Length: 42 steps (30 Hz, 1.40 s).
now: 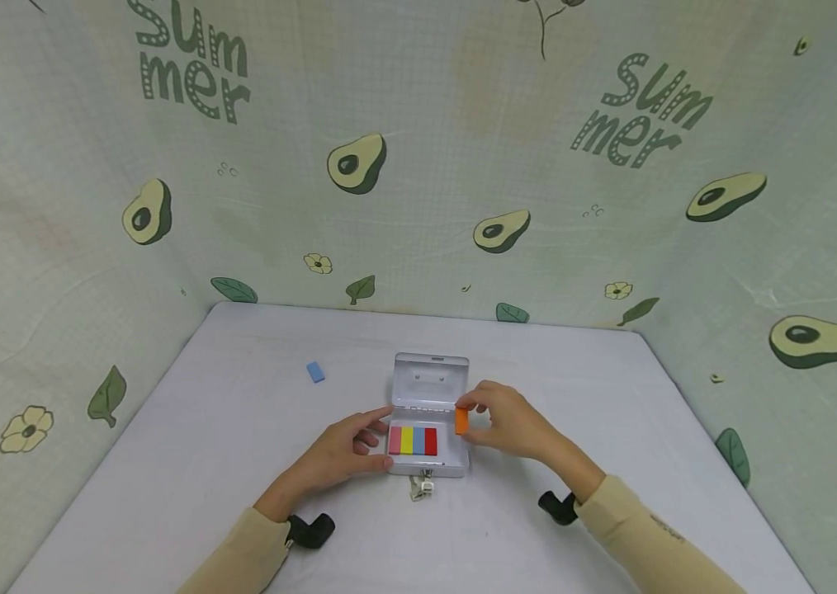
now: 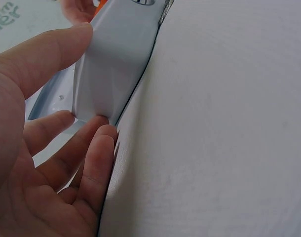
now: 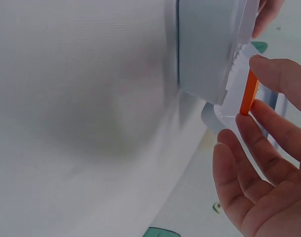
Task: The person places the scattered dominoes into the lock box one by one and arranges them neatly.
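An open white cash box sits on the table with its lid tipped back. Inside it, toward the left, pink, yellow, blue and red blocks lie side by side. My left hand holds the box's left side, thumb at the front corner and fingers farther back. Between thumb and fingertips, my right hand pinches an orange block over the box's right edge. In the right wrist view the orange block is seen edge-on, above the rim.
A light blue block lies on the white table, behind and left of the box. Keys hang at the box's front lock. Printed cloth walls the table at the back and sides.
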Tool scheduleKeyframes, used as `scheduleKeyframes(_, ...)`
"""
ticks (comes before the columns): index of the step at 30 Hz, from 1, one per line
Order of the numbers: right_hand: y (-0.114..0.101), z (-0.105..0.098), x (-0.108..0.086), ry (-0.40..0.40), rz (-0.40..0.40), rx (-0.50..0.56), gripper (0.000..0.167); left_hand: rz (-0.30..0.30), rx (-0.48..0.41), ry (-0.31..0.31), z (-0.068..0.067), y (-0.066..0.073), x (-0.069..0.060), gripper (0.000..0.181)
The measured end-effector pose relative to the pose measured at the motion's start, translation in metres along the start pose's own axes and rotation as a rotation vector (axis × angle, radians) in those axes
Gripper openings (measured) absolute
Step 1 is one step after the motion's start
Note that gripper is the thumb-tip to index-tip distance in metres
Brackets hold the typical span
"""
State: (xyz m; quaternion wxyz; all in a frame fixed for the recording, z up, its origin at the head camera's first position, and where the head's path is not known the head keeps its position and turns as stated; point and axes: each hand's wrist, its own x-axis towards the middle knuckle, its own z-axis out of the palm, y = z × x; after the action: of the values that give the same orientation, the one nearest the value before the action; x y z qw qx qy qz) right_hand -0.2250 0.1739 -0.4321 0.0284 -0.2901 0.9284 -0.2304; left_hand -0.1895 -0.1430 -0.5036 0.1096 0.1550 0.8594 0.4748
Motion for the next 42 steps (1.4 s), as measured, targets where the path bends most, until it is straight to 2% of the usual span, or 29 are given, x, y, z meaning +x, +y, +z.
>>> scheduleKeyframes(21,-0.004,0.007,0.004,-0.022,-0.017,0.056,0.035,-0.007,0.008,0.007,0.001,0.0,0.001,0.083)
scheduleKeyframes(33,-0.005,0.012,0.005,-0.026,-0.03,0.005,0.036,-0.002,0.009,0.005,0.001,-0.001,0.001,0.082)
scheduleKeyframes(42,-0.006,0.015,0.006,-0.041,-0.006,-0.006,0.036,-0.008,0.017,0.012,0.001,0.0,0.001,0.082)
